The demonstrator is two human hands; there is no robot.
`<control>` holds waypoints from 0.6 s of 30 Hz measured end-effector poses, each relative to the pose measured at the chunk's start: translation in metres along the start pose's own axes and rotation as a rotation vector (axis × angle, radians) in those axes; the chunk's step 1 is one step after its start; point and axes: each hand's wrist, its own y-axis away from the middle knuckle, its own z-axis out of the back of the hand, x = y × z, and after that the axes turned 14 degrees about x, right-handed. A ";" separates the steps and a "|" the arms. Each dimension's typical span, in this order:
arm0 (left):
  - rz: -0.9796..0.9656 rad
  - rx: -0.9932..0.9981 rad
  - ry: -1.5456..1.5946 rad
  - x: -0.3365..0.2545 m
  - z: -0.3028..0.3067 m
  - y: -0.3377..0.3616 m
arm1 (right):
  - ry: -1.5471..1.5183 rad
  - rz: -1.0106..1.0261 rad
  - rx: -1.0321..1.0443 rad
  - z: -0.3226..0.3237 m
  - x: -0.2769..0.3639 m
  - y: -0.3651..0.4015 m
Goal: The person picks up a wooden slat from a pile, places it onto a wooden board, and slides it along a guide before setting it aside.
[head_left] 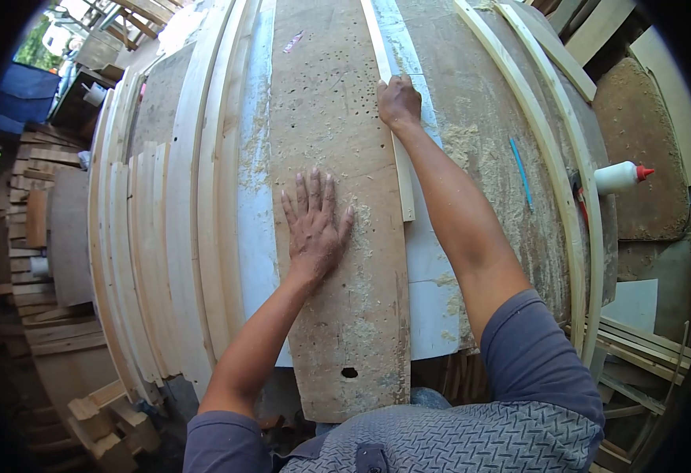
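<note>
Closest to me is the near edge of the worn board (345,331), with a small dark hole (349,372) just in from that edge. Further up its middle lies my left hand (314,232), palm down, fingers spread wide and pointing away from me, flat on the dusty face.

The thin strip (405,189) runs along the board's right edge. Its long axis goes straight away from me, parallel to that edge. Its near end stops just beyond and to the right of my left hand, with a bare band of board between them, so they are not touching. Under the strip's right side a pale sheet (428,276) shows, partly covered by my right forearm.

Out towards the bench's right edge lie a blue pen (521,172), two long slats (554,158) and, past them, a white glue bottle (617,178) on its side with its red tip pointing right. A stack of planks (180,236) fills the left side.

Further along the strip sits my right hand (398,101), the one on it, knuckles up and fingers bunched and bent down over it. Whether they pinch the strip or only press it to the board I cannot tell, as the hand's back hides the fingertips. The strip's far end is cut off at the top of the view, and the lens bends every long edge, so I cannot judge whether the strip is truly straight
</note>
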 end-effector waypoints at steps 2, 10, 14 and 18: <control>-0.005 0.000 -0.008 -0.001 0.001 -0.001 | -0.002 -0.010 0.002 0.001 0.002 -0.009; 0.004 0.042 -0.003 -0.002 0.004 -0.002 | -0.030 -0.006 -0.003 0.002 0.005 -0.047; 0.011 0.066 0.001 -0.002 0.006 -0.003 | -0.037 -0.008 -0.009 0.002 0.009 -0.070; 0.017 0.098 0.025 -0.001 0.010 -0.004 | -0.039 0.001 -0.032 -0.001 0.012 -0.108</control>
